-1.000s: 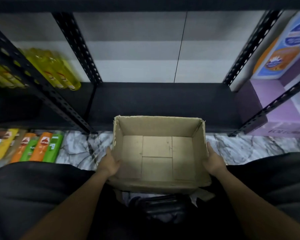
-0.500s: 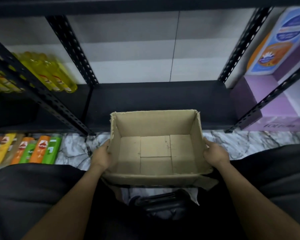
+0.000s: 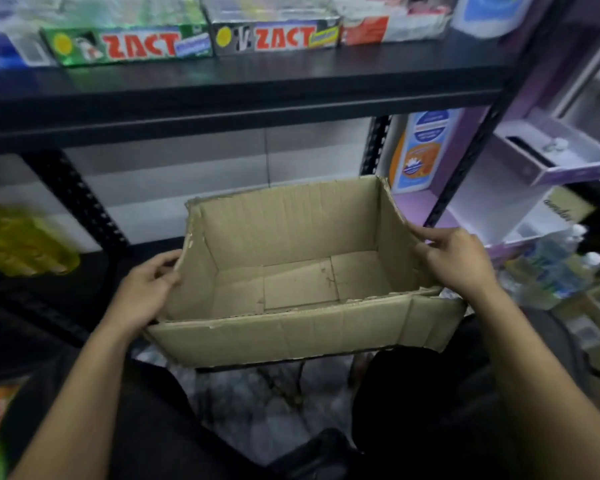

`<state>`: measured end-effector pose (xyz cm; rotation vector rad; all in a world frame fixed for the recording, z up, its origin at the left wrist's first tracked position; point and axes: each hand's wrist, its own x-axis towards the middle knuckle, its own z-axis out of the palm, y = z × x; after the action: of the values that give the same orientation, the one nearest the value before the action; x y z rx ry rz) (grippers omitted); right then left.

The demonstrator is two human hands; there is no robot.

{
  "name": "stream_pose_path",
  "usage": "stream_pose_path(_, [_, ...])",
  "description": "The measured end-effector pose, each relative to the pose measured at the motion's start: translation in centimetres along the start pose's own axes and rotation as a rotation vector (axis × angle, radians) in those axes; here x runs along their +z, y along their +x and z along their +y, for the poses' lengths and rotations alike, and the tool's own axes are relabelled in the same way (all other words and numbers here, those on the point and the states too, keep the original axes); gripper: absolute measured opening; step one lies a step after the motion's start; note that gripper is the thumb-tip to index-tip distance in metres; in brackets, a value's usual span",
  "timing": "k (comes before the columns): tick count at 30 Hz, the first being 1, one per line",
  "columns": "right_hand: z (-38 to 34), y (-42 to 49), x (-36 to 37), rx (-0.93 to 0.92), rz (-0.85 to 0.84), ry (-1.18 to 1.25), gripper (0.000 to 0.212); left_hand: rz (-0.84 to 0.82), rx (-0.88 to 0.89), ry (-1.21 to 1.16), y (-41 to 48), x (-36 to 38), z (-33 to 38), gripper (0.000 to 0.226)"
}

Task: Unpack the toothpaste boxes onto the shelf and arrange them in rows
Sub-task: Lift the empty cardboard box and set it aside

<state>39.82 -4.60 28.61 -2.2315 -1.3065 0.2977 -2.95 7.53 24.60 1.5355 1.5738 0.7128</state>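
An open brown cardboard box [image 3: 291, 327] with nothing inside hangs in front of me, tilted up toward the right. My left hand [image 3: 146, 289] grips its left wall and my right hand [image 3: 454, 261] grips its right wall, thumbs over the rim. On the upper black shelf [image 3: 257, 77] toothpaste boxes lie side by side in a row: a green ZACT box [image 3: 132, 43], a grey ZACT box [image 3: 278, 34], a white and red box [image 3: 392, 27] to the right and a blue one [image 3: 4, 50] at the far left.
Black perforated shelf posts [image 3: 471, 147] frame the bay. Yellow bottles [image 3: 18, 240] lie on the lower shelf at left. A purple display unit [image 3: 548, 161] and packed goods [image 3: 548, 271] stand to the right. Marble floor [image 3: 257, 410] shows between my knees.
The box has been lifted up and to the right, away from the lower shelf. My view has risen, so the upper shelf with toothpaste boxes now shows. Both hands still hold the box walls.
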Motion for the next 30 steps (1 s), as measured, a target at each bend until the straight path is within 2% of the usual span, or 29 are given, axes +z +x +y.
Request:
stream_pose_path(5, [2.6,-1.2,-10.1,0.107,0.108,0.060,0.032,-0.225,0.082,-0.158,-0.2,1.5,8.5,0.044])
stream_pose_path(10, [4.8,-4.9,-17.5,0.191,0.244,0.030,0.038,-0.341,0.185,-0.168,0.4,5.4,13.9,0.044])
stream_pose_path(15, [7.5,-9.7,-23.7,0.312,0.441,-0.052,0.032,-0.469,0.332,-0.120,-0.7,11.7,18.9,0.046])
stream_pose_path(25, [13.5,-21.0,-28.8,0.570,0.872,-0.086,0.037,-0.550,0.727,0.001,-6.6,24.7,30.7,0.046])
stream_pose_path(30, [17.1,-25.2,-28.8,0.624,1.073,-0.037,0.037,-0.489,0.934,0.098,-10.0,29.0,35.5,0.048])
